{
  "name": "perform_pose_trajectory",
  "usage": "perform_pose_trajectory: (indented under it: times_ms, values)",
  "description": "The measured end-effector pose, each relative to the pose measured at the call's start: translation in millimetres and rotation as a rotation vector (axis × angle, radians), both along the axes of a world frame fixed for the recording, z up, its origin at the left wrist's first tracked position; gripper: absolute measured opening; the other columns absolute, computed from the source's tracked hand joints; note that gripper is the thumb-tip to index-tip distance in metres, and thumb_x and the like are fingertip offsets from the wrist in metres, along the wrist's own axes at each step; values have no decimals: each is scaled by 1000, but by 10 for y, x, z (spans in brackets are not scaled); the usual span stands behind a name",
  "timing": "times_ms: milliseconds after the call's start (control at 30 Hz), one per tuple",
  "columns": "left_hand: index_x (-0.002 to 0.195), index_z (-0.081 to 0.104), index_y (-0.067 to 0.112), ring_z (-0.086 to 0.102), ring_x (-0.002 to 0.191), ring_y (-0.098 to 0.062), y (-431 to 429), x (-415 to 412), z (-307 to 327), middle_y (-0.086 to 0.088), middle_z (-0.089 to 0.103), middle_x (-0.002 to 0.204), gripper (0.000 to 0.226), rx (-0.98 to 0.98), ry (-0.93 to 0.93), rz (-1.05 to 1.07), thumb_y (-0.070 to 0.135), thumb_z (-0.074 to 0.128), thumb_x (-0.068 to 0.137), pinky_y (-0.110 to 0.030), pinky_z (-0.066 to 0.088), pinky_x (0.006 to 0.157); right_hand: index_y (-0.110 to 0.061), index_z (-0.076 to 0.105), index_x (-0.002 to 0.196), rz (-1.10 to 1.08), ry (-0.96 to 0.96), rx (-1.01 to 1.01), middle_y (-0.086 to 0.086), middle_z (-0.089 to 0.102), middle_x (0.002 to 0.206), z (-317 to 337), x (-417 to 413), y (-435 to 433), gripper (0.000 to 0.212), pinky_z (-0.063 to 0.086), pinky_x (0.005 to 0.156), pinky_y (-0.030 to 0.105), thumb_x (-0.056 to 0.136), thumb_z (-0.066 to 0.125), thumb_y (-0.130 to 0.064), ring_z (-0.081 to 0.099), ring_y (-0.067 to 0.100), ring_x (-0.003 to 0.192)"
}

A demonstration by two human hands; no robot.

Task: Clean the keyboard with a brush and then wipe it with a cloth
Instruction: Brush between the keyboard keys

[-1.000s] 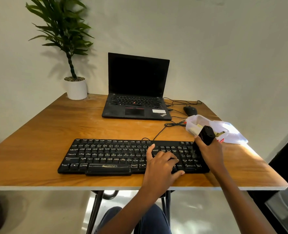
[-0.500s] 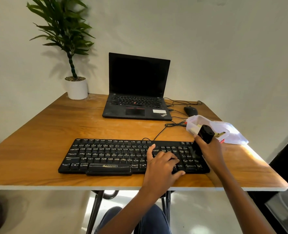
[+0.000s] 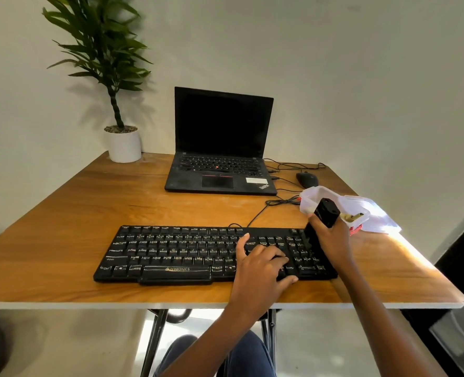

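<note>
Keyboard near on table, long axis left-right. Right hand gripping black brush over right-end keys; left hand spread flat, steadying just left. Unbrushed keys leftward.

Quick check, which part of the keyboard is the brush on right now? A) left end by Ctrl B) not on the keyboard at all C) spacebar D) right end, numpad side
D: the right hand holds the brush tilted, its lower end down on the keys at the right end of the keyboard, while the left hand rests flat on keys beside it.
</note>
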State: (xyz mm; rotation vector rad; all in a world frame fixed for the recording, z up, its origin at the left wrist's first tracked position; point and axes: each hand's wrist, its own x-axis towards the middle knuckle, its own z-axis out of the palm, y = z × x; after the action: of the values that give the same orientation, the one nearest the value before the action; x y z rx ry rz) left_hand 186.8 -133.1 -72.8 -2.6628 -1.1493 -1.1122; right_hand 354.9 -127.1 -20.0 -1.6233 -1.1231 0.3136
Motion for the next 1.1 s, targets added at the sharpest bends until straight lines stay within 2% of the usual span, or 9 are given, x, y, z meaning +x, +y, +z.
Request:
perform_pose_trajectory:
  times_ms: [133,267,367,567,667,800,900,1000,1100]
  values:
    - [90,71,36,59,87,2,7,7,-12,22,64,92,42,5,1,5,64,43,79,-45,16,108,-28,50,76,26,-1,12,3,61,75,-33,52,-125,19,49,71,37,87,59,-15,62,26,79]
    - [90,71,36,59,87,2,12,8,-18,22,64,91,42,-3,6,-4,64,42,78,-45,16,108,-26,53,82,22,-80,-72,3,63,79,18,68,77,8,51,77,40,88,57,-29,62,23,82]
    - [90,71,36,60,86,2,8,8,-6,23,64,90,43,1,-1,-2,64,41,78,-45,17,107,-19,56,89,-1,-76,-79,1,63,80,41,57,204,15,51,80,42,88,57,-34,62,23,83]
    - [90,72,36,60,87,1,-5,6,-4,22,64,91,44,1,18,6,64,40,79,-45,17,107,-21,53,84,91,2,-56,7,61,82,-36,63,4,8,49,78,42,86,61,-20,61,27,84]
    - [90,72,35,60,86,1,-1,3,3,22,64,91,44,6,20,13,64,40,79,-45,17,107,-9,54,96,120,7,-63,8,61,84,-21,119,-85,16,48,68,26,86,61,-20,60,17,79]
    - [89,72,35,60,86,1,0,-1,-6,23,64,90,45,12,19,8,64,38,79,-45,18,106,-10,54,92,9,-6,21,0,59,73,93,175,-73,10,41,49,8,89,58,-18,56,11,66]
    - [89,72,36,60,86,1,4,3,-6,23,64,90,46,14,13,10,64,37,79,-45,18,106,-17,52,93,12,151,140,4,58,75,128,172,-144,5,37,37,9,90,56,-16,54,11,56]
    - [88,72,35,60,85,0,15,6,-8,22,64,90,46,20,1,10,64,39,78,-45,19,106,-16,55,93,96,134,78,6,62,79,47,132,-243,4,42,45,10,90,56,-14,60,4,60]
    - [88,72,34,61,85,0,23,6,-14,21,64,90,44,26,2,7,63,41,78,-45,19,106,-15,56,90,96,19,20,4,63,81,-23,127,-276,3,48,63,22,88,58,-14,62,13,76]
